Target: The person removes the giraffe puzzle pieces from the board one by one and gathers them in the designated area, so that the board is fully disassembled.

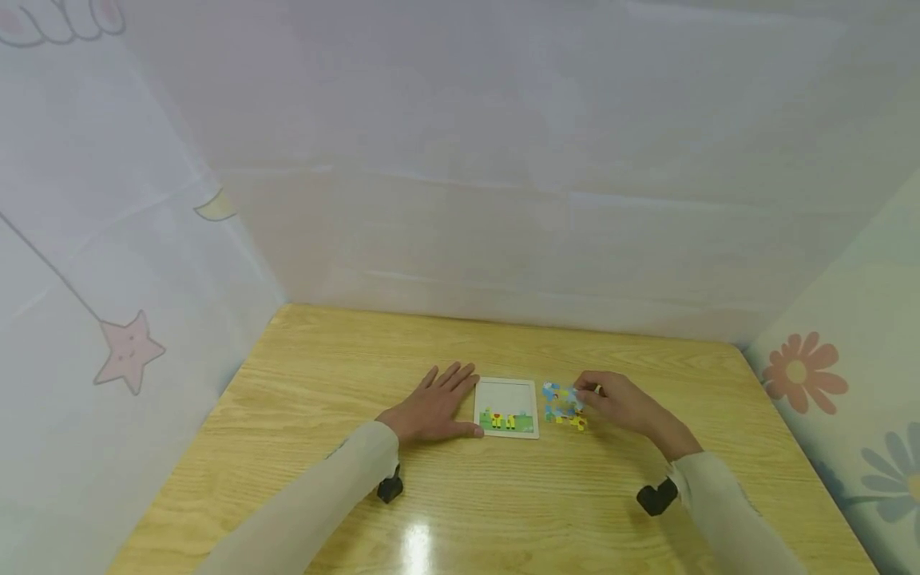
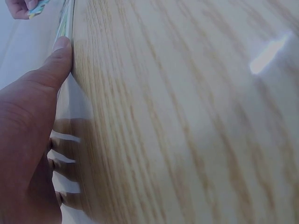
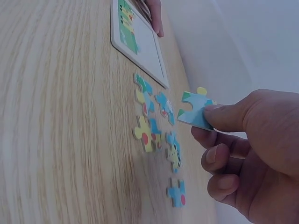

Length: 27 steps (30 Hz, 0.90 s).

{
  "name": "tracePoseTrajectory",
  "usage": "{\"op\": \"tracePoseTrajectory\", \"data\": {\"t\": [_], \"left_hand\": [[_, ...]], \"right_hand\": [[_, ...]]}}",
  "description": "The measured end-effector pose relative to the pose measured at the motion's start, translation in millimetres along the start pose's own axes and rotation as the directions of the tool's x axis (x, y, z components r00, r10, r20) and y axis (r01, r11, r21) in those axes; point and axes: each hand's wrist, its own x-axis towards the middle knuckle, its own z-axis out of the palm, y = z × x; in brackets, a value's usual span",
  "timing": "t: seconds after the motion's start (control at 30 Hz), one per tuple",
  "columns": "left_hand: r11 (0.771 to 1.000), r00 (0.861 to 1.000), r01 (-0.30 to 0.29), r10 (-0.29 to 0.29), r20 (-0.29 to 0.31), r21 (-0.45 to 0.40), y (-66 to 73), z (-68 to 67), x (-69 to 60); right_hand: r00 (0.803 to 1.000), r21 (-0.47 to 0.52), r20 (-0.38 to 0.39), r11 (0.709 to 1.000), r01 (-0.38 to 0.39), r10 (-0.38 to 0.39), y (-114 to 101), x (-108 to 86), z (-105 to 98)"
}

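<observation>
Yellowish wood with streaky grain surfaced the table (image 1: 323, 359), whose far edge crossed the middle of the head view against a creased, whitish backdrop (image 1: 503, 200); its side edges slanted toward the lower left and lower right, with wide stretches of wood between them and the two hands; a white glare (image 1: 416, 547) shone at the bottom. Just right of centre sat a shallow, pale-rimmed tray (image 1: 505, 398), nearly square; along its lower side ran a green and yellow picture strip (image 1: 506, 421), and above that showed a plain whitish floor. The left hand (image 1: 431, 407) lay flat with fingers spread at the tray's left side, its thumb at the lower left corner; the right hand (image 1: 621, 402), farther right, pinched a light blue puzzle piece (image 3: 195, 109) between thumb and index finger, raised off the wood; loose pieces (image 3: 144, 135) lay just right of the tray, flat and thick-edged, with rounded knobs and notches, in blue, yellow, green and red; in the right wrist view they made two uneven rows down the middle of the frame. Black wrist devices (image 1: 657, 497) sat by the off-white sleeves (image 1: 309, 503).
</observation>
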Motion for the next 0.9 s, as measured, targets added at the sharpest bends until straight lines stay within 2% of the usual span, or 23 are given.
{"op": "tracePoseTrajectory", "data": {"t": [0.37, 0.67, 0.9], "left_hand": [[1.0, 1.0, -0.002, 0.002, -0.001, 0.001, 2.0, -2.4, -1.3], [1.0, 1.0, -0.009, 0.009, 0.006, -0.008, 0.9, -2.2, -1.1], [1.0, 1.0, -0.015, 0.015, 0.004, -0.013, 0.9, -2.4, -1.5]], "right_hand": [[1.0, -0.006, -0.001, 1.0, -0.023, 0.023, 12, -10.9, -3], [0.997, -0.006, -0.016, 0.997, -0.073, 0.073, 17, -17.9, -3], [0.998, -0.016, -0.013, 0.998, -0.062, 0.062, 25, -21.1, -4]]}}
